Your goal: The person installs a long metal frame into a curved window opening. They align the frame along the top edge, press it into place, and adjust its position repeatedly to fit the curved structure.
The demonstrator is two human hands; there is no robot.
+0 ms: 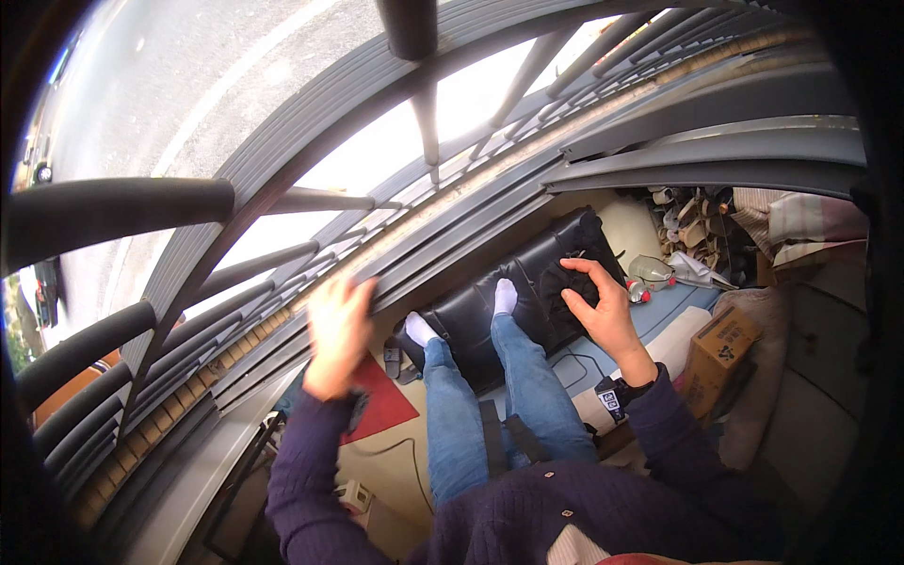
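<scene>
My left hand [337, 334] lies flat and blurred on the grey sliding window frame [443, 250], holding nothing. My right hand [603, 311] is raised in front of me, fingers curled around a small black cloth-like thing [572, 276] that is hard to make out against the dark seat below. A watch [612, 395] sits on that wrist. I stand in blue jeans and white socks [506, 297] on a black padded seat [471, 334] right below the window.
Dark metal bars [122, 212] run outside the window, with a road [188, 85] beyond. A red mat [381, 403] lies on the floor at left, and a cardboard box [720, 344] and piled clutter [692, 235] at right.
</scene>
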